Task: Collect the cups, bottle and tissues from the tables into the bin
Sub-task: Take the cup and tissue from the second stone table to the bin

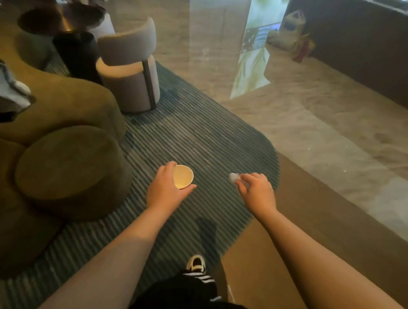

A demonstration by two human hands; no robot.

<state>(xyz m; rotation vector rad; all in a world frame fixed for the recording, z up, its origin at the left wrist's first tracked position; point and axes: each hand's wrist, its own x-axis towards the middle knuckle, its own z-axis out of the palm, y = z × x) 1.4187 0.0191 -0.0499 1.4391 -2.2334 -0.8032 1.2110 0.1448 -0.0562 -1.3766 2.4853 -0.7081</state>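
Over the striped rug (199, 130), the left hand (165, 190) grips a paper cup (183, 176), fingers curled round its wall. The right hand (257, 191) pinches a crumpled tissue (233, 177). The cup's lower part is hidden behind the hand.

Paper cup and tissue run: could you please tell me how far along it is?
Picked up: the left hand grips a beige paper cup, the right hand pinches a crumpled white tissue. Left: binning both; no bin or bottle is in view.
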